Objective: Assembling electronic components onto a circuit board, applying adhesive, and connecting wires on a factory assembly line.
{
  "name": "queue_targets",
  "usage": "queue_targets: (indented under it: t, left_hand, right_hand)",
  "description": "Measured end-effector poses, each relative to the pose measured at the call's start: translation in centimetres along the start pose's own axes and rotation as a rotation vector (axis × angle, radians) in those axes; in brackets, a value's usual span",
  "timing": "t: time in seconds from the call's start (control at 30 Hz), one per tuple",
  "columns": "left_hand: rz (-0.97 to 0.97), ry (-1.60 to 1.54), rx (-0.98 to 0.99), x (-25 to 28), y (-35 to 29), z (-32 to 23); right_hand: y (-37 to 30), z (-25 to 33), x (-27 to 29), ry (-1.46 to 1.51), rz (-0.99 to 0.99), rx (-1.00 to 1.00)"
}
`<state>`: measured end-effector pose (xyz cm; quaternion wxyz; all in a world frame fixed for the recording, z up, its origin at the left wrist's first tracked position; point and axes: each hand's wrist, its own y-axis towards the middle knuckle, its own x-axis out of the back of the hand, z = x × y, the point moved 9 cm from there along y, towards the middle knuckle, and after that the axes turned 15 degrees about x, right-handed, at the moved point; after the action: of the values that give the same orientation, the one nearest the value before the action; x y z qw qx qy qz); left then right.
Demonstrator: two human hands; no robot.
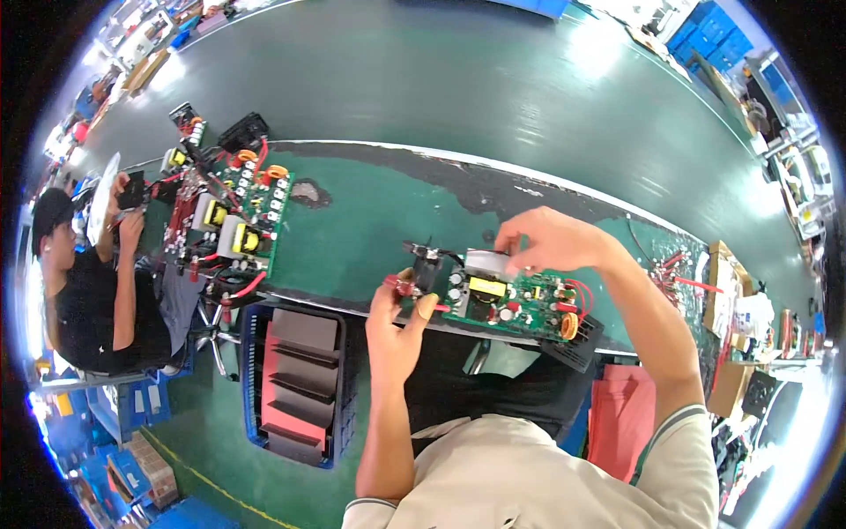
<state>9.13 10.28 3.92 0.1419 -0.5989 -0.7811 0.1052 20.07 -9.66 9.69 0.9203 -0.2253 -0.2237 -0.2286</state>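
A green circuit board [539, 328] with a yellow-topped transformer [487, 286], several capacitors and red wires lies in front of me near the bench's front edge. My left hand [397, 342] is closed on a black end panel with red terminals [426, 269] at the board's left end; thumb and fingers grip its lower part. Above the board's far edge, my right hand [557, 240] curls down with its fingertips pinched beside a silver heat sink [486, 261]. Whatever sits between those fingertips is too small to make out.
Several similar circuit boards [231, 210] stand to the left, where a co-worker [101, 282] handles a black part. Below the bench is a blue crate [256, 388] of dark panels. Red wires [677, 269] lie at right, near a cardboard box [724, 273].
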Motion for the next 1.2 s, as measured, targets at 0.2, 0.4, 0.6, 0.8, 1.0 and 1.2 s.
queue_targets:
  t: [0.2, 0.4, 0.6, 0.8, 1.0, 1.2]
  left_hand:
    - [-0.010, 0.106, 0.044, -0.7, 1.7, -1.8]
    - [-0.057, -0.104, -0.012, -0.8, 2.9, -2.4]
    - [-0.095, -0.180, 0.136, 1.0, 2.2, -1.0]
    - [0.033, -0.452, 0.276, -2.8, 3.3, 0.9]
    - [0.058, -0.412, -0.066, 0.4, 2.7, -2.9]
    - [0.014, -0.171, -0.025, -1.0, 4.2, -1.8]
  right_hand:
    - [-0.9, -1.6, 1.5, 0.102, -0.163, -0.017]
    - [-12.0, -0.7, 1.8, -0.314, -0.661, 0.103]
    - [-19.8, -4.6, -7.1, -0.150, -0.743, -0.097]
    - [-23.9, -10.9, -7.4, 0.323, -1.092, -0.191]
    - [-22.0, -6.4, 1.1, -0.139, -0.896, -0.150]
    - [-20.0, -11.9, 2.5, -0.182, -0.672, -0.187]
